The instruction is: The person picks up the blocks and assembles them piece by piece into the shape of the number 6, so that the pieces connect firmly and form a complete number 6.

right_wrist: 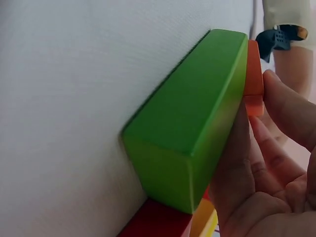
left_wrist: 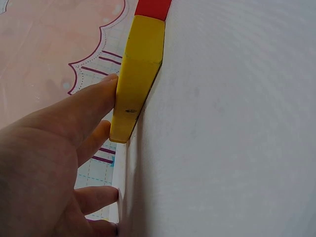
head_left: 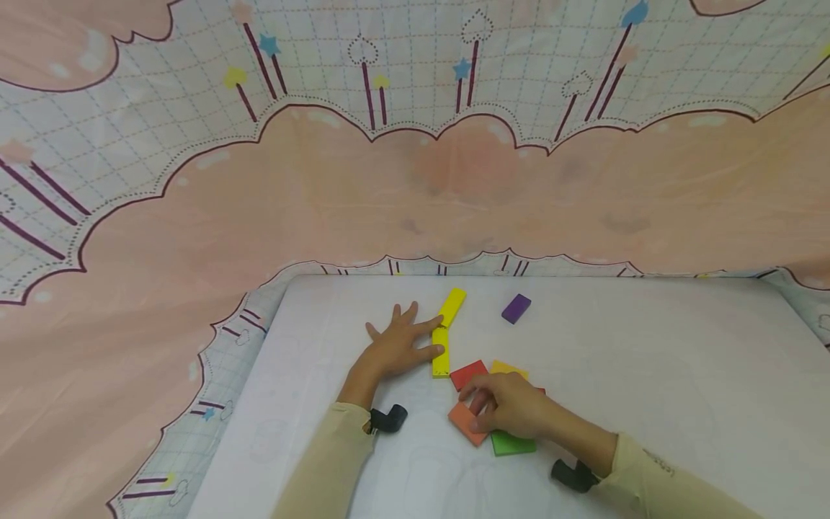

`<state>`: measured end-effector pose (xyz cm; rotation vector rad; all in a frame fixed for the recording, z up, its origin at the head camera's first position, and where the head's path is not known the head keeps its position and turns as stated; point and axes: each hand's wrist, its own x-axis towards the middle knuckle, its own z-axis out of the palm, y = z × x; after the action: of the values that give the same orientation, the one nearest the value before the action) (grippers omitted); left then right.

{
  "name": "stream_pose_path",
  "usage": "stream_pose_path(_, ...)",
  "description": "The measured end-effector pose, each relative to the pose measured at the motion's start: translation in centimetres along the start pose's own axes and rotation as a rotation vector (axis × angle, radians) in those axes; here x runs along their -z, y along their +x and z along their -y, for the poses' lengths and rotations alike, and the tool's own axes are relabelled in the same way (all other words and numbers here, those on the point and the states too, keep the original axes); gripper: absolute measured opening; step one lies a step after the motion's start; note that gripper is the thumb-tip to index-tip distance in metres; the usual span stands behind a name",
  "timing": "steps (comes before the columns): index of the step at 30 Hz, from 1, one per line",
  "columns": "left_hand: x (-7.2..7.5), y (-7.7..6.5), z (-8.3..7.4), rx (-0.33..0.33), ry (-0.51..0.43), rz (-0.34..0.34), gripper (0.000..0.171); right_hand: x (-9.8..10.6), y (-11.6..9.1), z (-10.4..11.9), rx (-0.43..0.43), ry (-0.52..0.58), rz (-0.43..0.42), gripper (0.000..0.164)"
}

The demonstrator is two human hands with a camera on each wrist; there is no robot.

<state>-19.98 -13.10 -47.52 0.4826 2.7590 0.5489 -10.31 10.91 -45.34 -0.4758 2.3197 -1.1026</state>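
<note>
My left hand [head_left: 395, 346] lies with fingers spread on the white table, its thumb and index finger touching two long yellow blocks, a far one [head_left: 453, 305] and a near one [head_left: 441, 364], set end to end at a slight angle. A yellow block [left_wrist: 138, 64] is beside its fingers in the left wrist view. My right hand [head_left: 515, 405] curls over a ring of blocks and pinches an orange block [head_left: 463, 421]; its thumb is on that block in the right wrist view. Around this hand are a red block [head_left: 468, 375], a yellow-orange block [head_left: 509, 368] and a green block [right_wrist: 192, 94].
A purple block [head_left: 516, 308] lies apart near the table's far edge. Another red block [head_left: 541, 391] is mostly hidden behind the right hand. The white tabletop [head_left: 648, 375] meets a patterned pink cloth [head_left: 363, 202] at the back and left.
</note>
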Motion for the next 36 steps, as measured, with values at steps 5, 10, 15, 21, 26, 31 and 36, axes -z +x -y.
stream_pose_path(5, 0.0, 0.0, 0.0, -0.002, 0.001, -0.004, 0.062, -0.2, 0.2, 0.0, 0.013, -0.018, 0.015, 0.035)
stream_pose_path(10, 0.0, 0.0, -0.1, -0.002, -0.001, -0.006, 0.062, -0.4, 0.4, 0.1, 0.017, -0.055, 0.022, 0.033)
stream_pose_path(15, 0.0, 0.0, -0.1, -0.002, -0.004, -0.006, 0.062, -0.5, 0.4, 0.2, 0.011, -0.073, 0.037, 0.03)
stream_pose_path(21, 0.0, 0.0, 0.0, -0.001, -0.002, -0.001, 0.063, -0.4, 0.4, 0.0, 0.008, -0.07, 0.069, 0.034)
stream_pose_path(26, -0.1, 0.0, 0.1, -0.001, 0.006, -0.001, 0.062, -0.3, 0.5, -0.3, 0.033, -0.074, 0.106, 0.037)
stream_pose_path(31, -0.1, 0.0, 0.2, -0.003, 0.006, 0.0, 0.062, -0.1, 0.6, -0.7, 0.067, -0.089, 0.143, 0.039)
stream_pose_path(36, -0.1, 0.0, 0.2, -0.006, -0.001, -0.002, 0.063, 0.0, 0.6, -0.9, 0.059, -0.094, 0.16, 0.037)
